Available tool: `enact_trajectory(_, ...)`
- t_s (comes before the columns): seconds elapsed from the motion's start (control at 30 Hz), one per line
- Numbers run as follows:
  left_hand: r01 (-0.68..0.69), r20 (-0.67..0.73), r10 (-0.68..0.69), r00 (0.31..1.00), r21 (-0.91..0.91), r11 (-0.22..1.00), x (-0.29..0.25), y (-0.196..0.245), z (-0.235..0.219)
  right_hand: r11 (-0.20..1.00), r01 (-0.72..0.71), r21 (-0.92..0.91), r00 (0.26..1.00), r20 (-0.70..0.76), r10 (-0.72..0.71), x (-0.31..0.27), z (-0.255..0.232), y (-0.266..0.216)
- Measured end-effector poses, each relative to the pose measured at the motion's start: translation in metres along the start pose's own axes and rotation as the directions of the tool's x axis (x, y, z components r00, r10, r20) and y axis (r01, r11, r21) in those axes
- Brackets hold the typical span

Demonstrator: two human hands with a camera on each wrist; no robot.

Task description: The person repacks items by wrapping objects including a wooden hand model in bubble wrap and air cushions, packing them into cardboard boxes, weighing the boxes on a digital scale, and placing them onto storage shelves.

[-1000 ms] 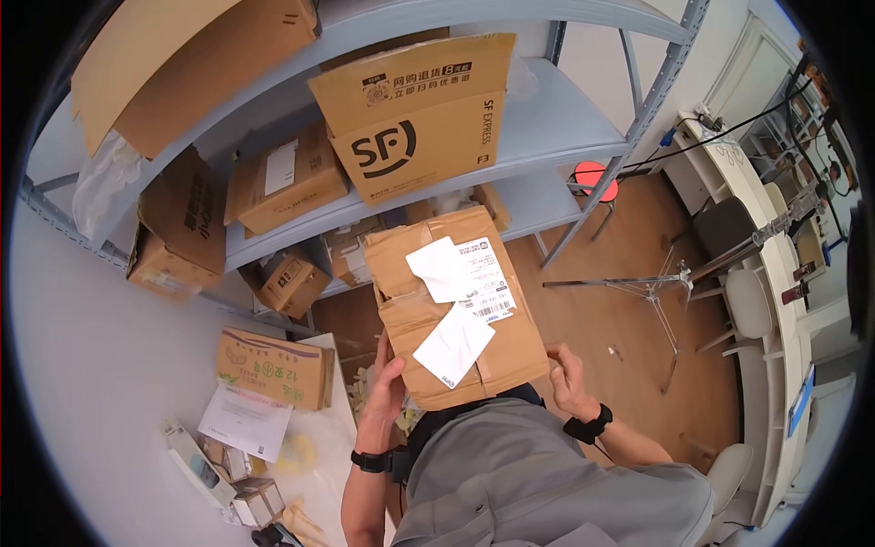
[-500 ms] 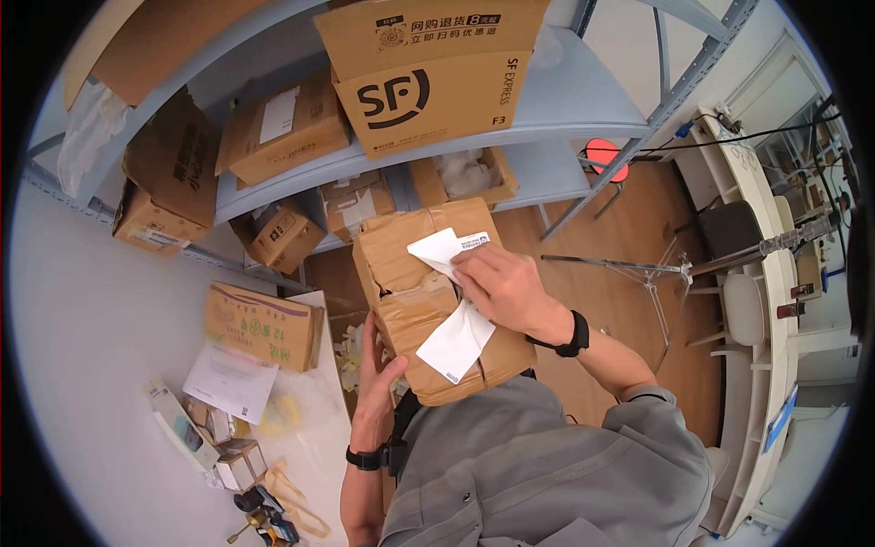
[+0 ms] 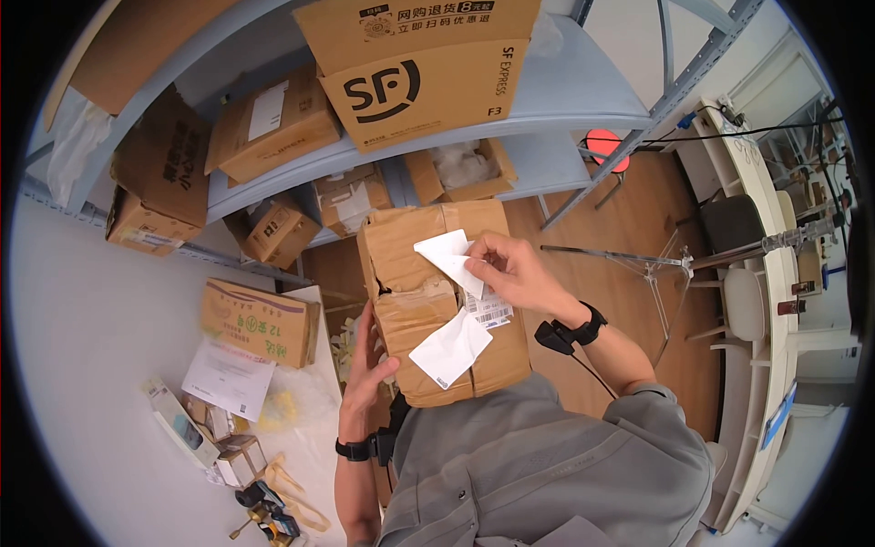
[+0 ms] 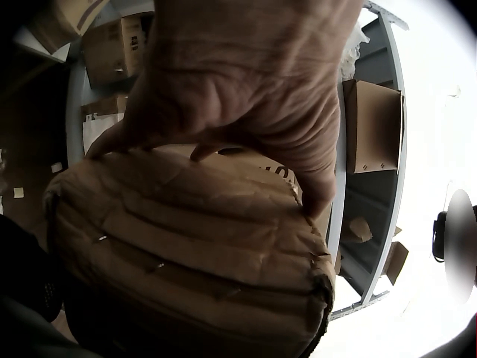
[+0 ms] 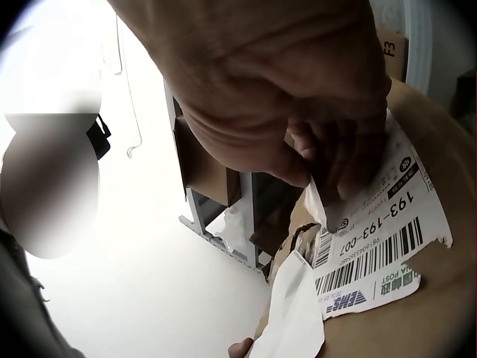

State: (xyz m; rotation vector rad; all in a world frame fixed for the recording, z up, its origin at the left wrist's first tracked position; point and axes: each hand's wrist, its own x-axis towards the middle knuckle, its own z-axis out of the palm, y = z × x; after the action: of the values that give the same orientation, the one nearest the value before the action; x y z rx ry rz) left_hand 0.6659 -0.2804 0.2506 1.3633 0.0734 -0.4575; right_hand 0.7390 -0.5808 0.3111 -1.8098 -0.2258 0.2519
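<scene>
Brown cardboard, creased and torn at the left, makes the box [image 3: 434,299] look soft-walled and probably light; a broad hold on its sound sides, clear of the rip, should suit it. It is held before the person's grey shirt [image 3: 538,456], the left hand [image 3: 367,369] gripping its left side. The paper label [image 5: 380,224] seems thin and easily torn; the right hand [image 3: 518,273] pinches its upper flap [image 3: 445,252]. Half a second ago that hand hid the barcode [image 3: 493,315], now showing. A shelf [image 3: 583,118] stands on the far side.
</scene>
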Motion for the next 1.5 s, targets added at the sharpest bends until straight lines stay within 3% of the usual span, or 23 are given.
enact_trajectory(0.1,-0.014,0.002,0.014,1.000,0.042,0.999,0.007,-0.005,-0.002,0.998,0.031,0.050,0.993,-0.116,-0.025,0.005,0.002,0.013)
enact_trajectory(0.17,-0.002,-0.002,0.002,1.000,0.042,0.999,0.009,-0.006,0.000,0.977,0.074,-0.200,0.987,-0.124,-0.100,0.001,0.002,0.012)
enact_trajectory(0.2,0.010,-0.002,-0.010,1.000,0.044,0.999,0.010,-0.005,0.000,0.977,0.075,-0.200,0.987,-0.121,-0.101,0.000,0.002,0.011)
enact_trajectory(0.3,0.015,0.001,-0.015,1.000,0.101,0.995,0.014,-0.008,-0.002,0.931,0.174,-0.321,0.978,-0.052,-0.200,-0.002,-0.001,0.001)
enact_trajectory(0.37,0.042,0.001,-0.042,0.999,0.110,0.993,0.012,0.001,0.003,0.832,0.426,-0.355,0.904,0.125,-0.409,-0.004,-0.006,-0.013)
enact_trajectory(0.4,0.068,0.009,-0.069,0.998,0.121,0.990,0.011,0.004,0.006,0.833,0.424,-0.355,0.904,0.122,-0.409,-0.005,-0.005,-0.019)
enact_trajectory(0.47,0.057,0.021,-0.060,0.998,0.137,0.989,0.013,0.001,0.007,0.610,0.462,-0.644,0.874,0.213,-0.437,-0.008,0.005,-0.029)
enact_trajectory(0.57,0.033,0.035,-0.039,0.999,0.149,0.988,0.018,-0.002,0.006,0.532,0.439,-0.724,0.876,0.212,-0.434,-0.015,0.014,-0.026)
enact_trajectory(0.7,-0.016,0.046,0.008,0.999,0.174,0.985,0.018,-0.013,0.002,0.614,0.410,-0.675,0.900,0.189,-0.393,-0.039,0.032,-0.029)
enact_trajectory(0.8,-0.045,0.052,0.037,0.998,0.168,0.985,0.009,-0.009,0.010,0.400,0.393,-0.828,0.881,0.216,-0.420,-0.061,0.049,-0.032)
enact_trajectory(0.93,-0.031,0.063,0.019,0.998,0.192,0.981,0.003,-0.017,0.007,0.370,0.418,-0.830,0.870,0.249,-0.425,-0.081,0.055,-0.033)
enact_trajectory(1.0,-0.052,0.064,0.044,0.997,0.143,0.988,0.004,-0.019,0.008,0.297,0.498,-0.815,0.793,0.289,-0.536,-0.085,0.057,-0.031)
enact_trajectory(1.23,0.011,0.101,-0.024,0.995,0.126,0.992,0.011,-0.013,0.008,0.319,0.477,-0.819,0.778,0.224,-0.587,-0.085,0.055,-0.013)
enact_trajectory(1.33,0.046,0.090,-0.065,0.994,0.193,0.980,0.013,0.002,0.012,0.482,0.446,-0.754,0.814,0.118,-0.568,-0.081,0.048,-0.009)
enact_trajectory(1.43,0.123,0.011,-0.125,0.992,0.097,0.988,0.014,0.005,0.016,0.494,0.419,-0.762,0.822,0.086,-0.563,-0.080,0.049,-0.003)
enact_trajectory(1.47,0.159,-0.022,-0.158,0.987,0.222,0.962,0.017,0.011,0.022,0.493,0.425,-0.759,0.820,0.093,-0.564,-0.081,0.049,-0.002)
enact_trajectory(1.5,0.156,-0.027,-0.154,0.988,0.218,0.963,0.017,0.017,0.030,0.517,0.427,-0.742,0.828,0.090,-0.554,-0.081,0.048,-0.001)
